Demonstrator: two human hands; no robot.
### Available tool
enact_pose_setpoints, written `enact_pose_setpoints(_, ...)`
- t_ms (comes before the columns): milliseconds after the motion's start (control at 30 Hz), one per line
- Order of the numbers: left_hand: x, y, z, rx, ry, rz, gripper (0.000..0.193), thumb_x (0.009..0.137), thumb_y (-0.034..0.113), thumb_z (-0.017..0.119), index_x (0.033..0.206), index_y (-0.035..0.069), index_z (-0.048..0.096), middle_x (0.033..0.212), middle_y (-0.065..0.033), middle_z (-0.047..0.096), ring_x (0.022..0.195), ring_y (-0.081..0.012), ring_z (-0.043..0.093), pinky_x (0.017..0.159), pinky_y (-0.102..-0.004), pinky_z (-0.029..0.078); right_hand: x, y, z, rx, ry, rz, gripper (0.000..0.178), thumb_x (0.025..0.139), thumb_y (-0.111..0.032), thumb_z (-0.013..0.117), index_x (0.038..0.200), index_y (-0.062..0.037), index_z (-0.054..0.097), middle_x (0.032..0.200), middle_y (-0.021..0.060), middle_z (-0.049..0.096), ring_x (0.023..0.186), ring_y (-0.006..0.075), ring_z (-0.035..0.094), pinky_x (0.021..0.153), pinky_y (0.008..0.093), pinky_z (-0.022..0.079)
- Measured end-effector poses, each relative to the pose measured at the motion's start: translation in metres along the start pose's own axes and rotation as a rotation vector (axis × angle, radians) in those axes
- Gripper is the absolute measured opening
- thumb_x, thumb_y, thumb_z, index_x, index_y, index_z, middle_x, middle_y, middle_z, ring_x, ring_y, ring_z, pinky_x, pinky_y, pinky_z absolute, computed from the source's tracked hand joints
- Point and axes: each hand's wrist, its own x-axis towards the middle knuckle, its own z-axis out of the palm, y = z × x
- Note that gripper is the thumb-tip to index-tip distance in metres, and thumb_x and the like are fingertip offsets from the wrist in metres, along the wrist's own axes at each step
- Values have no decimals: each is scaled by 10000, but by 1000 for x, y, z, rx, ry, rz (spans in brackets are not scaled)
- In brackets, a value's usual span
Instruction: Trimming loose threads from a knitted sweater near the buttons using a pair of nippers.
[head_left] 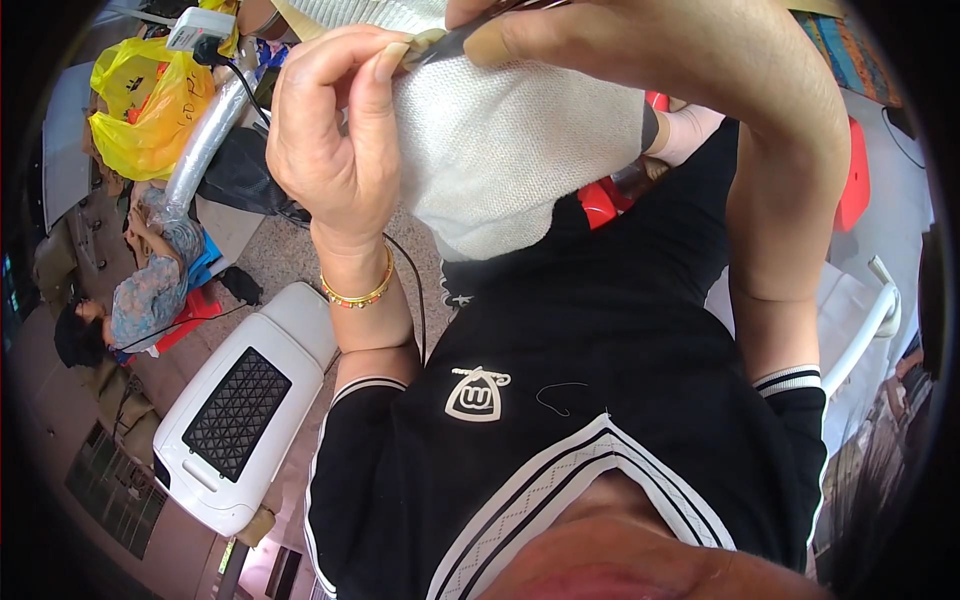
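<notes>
Close under the camera, my left hand (335,130) pinches the top edge of a white knitted fabric (510,150) between thumb and fingers; a gold and bead bracelet sits on that wrist. From the top right, my right hand (620,40) grips a thin dark pointed tool (450,42), probably small scissors or tweezers. Its tip touches the fabric edge right beside my left fingertips. The fabric hangs down over my black shirt (560,400), and its upper part runs out of the picture.
A white appliance with a black grille (235,410) stands on the floor at lower left. Yellow plastic bags (150,100) and a white power strip (200,25) lie at upper left. Another person (140,290) sits at left. A red seat (853,170) and white chair arm (870,320) are on the right.
</notes>
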Motion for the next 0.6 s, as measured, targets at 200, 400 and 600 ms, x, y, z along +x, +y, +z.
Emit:
enact_pose_setpoints(200,-1,8,3,-146,27,-184,98,977,-11,612,1060,-62,630,993,-97,693,843,-116,670,765,-233,551,-13,15,21,-120,210,-149,123,817,-83,649,786,22,704,735,158,636,707,324,644,654,408,510)
enact_pose_setpoints(400,2,11,1,-396,33,-359,184,965,-8,636,1138,-69,625,1017,-113,709,887,-125,685,825,-230,549,-23,21,36,-230,345,-223,97,799,-104,665,749,-21,666,815,92,592,787,296,636,684,389,514)
enact_pose_setpoints(600,-5,1,-14,-262,-46,-374,321,971,1,622,1278,-73,565,1056,-140,715,977,-138,679,896,-255,542,-24,25,46,-327,473,-334,70,753,-118,648,750,-48,639,830,61,570,831,240,628,654,359,517)
